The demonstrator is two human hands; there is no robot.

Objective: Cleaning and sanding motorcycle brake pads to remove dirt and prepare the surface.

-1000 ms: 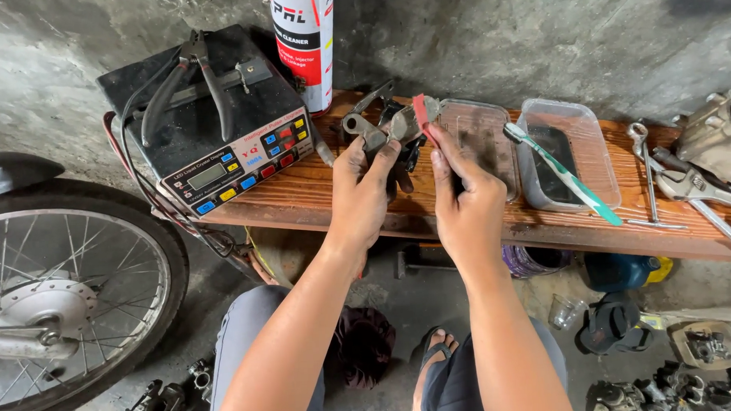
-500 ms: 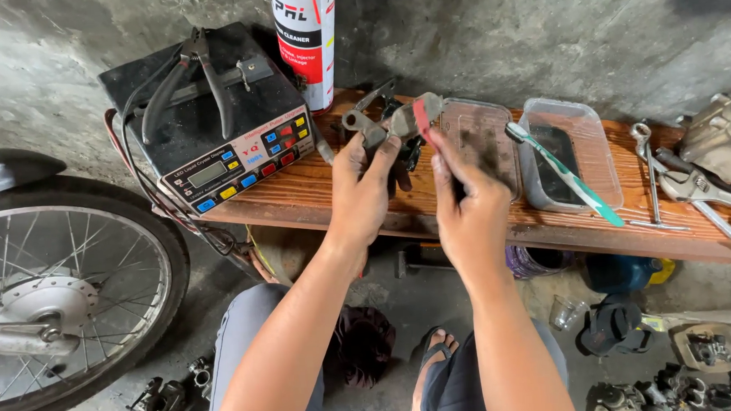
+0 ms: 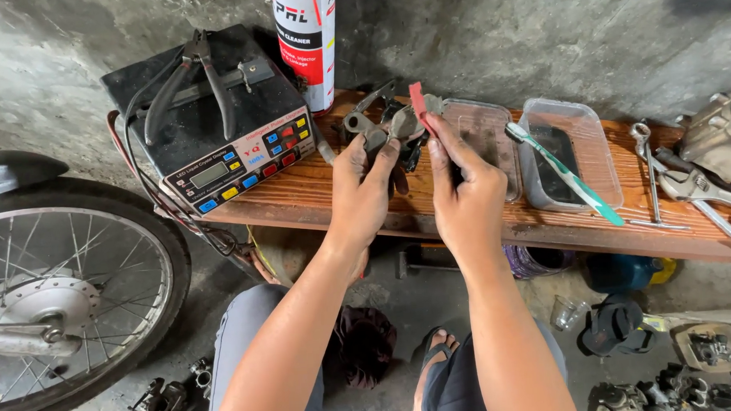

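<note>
At centre frame, the left hand [image 3: 365, 193] grips a greasy metal part [image 3: 387, 126] above the wooden bench [image 3: 300, 202]; the right hand [image 3: 464, 195] pinches one red-handled tool [image 3: 420, 108] against it; one toothbrush [image 3: 563, 172] across two plastic tubs [image 3: 592, 130] right

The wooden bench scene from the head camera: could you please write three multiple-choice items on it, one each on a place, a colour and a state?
1. Where do the pliers lie?
A. on the black box with coloured buttons
B. in the clear tray
C. on the floor

2. What colour is the toothbrush across the clear tray?
A. yellow
B. green and white
C. black

3. What does the left hand do?
A. hangs empty
B. holds a grimy metal part
C. grips the wheel

Answers: A, they rest on the box's top; B, its handle shows both colours; B, the fingers close around it beside the right hand.
</note>
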